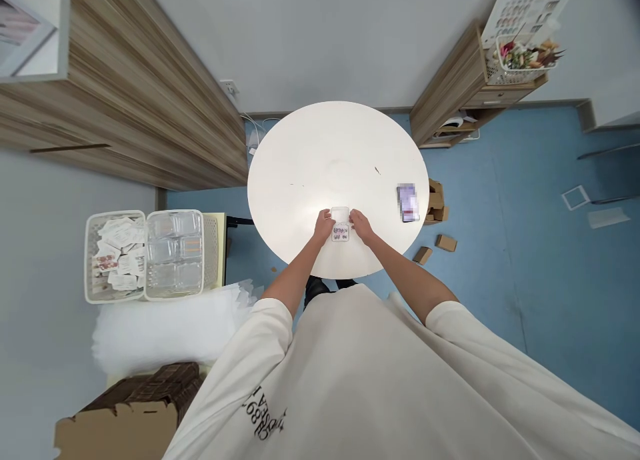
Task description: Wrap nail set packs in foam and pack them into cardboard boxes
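Observation:
A small clear plastic case [340,215] lies opened out flat on the white round table [335,137], near its front edge. Its far half looks bare, while the near half holds several small purple and dark pieces [341,232], too small to name. My left hand [325,225] grips the left edge of the case, close to where the halves meet, with its fingers curled. On the opposite side, my right hand [361,225] has its fingers bent in against the right edge. Both palms are turned away from view.
A phone [409,203], partly blurred, lies at the table's right. White baskets [141,257] with packets and clear boxes stand at left, above white sheets [170,327] and stacked cardboard [120,427]. Small cardboard boxes [446,243] lie on the floor. Wooden cabinets [165,93] flank the table.

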### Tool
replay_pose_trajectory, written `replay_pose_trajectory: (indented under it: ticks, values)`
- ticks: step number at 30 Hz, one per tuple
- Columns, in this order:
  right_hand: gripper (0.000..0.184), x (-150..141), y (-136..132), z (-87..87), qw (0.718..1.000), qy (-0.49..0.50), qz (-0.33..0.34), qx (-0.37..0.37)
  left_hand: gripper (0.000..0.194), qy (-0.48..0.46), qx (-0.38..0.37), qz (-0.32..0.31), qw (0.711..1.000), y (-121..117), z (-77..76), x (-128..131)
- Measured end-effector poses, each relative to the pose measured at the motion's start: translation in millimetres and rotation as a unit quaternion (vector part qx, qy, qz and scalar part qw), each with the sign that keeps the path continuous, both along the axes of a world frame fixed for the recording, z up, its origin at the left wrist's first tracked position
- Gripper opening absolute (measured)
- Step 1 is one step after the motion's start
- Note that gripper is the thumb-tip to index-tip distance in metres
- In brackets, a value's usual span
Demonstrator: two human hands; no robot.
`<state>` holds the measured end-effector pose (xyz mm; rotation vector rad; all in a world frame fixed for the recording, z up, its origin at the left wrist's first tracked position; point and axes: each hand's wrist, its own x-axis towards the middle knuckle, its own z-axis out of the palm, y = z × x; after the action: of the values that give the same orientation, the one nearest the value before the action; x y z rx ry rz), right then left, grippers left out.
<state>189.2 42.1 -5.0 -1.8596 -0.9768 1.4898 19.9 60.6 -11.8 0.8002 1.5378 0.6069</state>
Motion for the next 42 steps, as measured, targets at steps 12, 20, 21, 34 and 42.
replay_pose_trajectory:
  ticks: [12, 20, 21, 34, 42]
  values:
    - [0.059, -4.0, -18.1, 21.8, 1.0, 0.027, -0.001, 0.01, 0.041, -0.003, 0.07, -0.044, 0.997, -19.8, 10.4, -15.4]
    - [0.061, -2.0, -43.6, 14.8, 0.998, 0.0, 0.069, -0.001, 0.039, 0.008, 0.042, -0.072, 0.996, -49.8, 10.4, -20.9]
    - [0.061, -2.5, -45.3, 13.2, 0.997, -0.016, 0.082, -0.002, 0.039, 0.016, 0.042, -0.082, 0.996, -51.9, 11.3, -21.2]
    - [0.072, 6.3, -85.4, 0.8, 0.868, -0.298, 0.395, 0.052, 0.078, 0.163, 0.158, -0.39, 0.892, -97.3, 13.0, -29.4]
    - [0.083, -0.2, -90.9, 0.3, 0.844, -0.331, 0.42, 0.04, 0.086, 0.204, 0.131, -0.419, 0.875, -103.9, 9.8, -20.9]
